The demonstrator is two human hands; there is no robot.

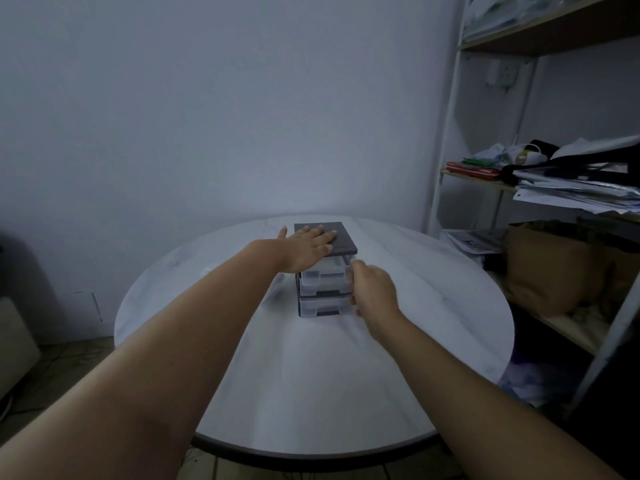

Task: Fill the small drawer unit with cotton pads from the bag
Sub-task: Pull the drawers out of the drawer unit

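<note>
Right now the small drawer unit (pixel 343 239) sits just past the middle of the round white table (pixel 311 393), its dark top over 3 clear drawers (pixel 322 289) facing the person. The left hand (pixel 308 249) lies flat on that top, fingers straight and close together, palm pressing down, thumb out over the left edge. The right hand (pixel 372 289) is in at the unit's front right corner, fingers curled toward the drawer fronts; it's blurred, so I cannot tell whether it actually has hold of a drawer or only touches one. Both forearms reach in from the near edge and cover part of the unit's left side and right corner.

Off to the right, close by the table's rim, stands a white-framed shelf unit (pixel 446 133). On it: a heap of loose papers (pixel 575 192), a black bag (pixel 540 161) draped over them, something flat and red (pixel 472 169), and lower down a brown paper bag (pixel 547 268). Behind the table is a plain pale wall (pixel 207 98); at far left, a beige object (pixel 14 341) on the floor.
</note>
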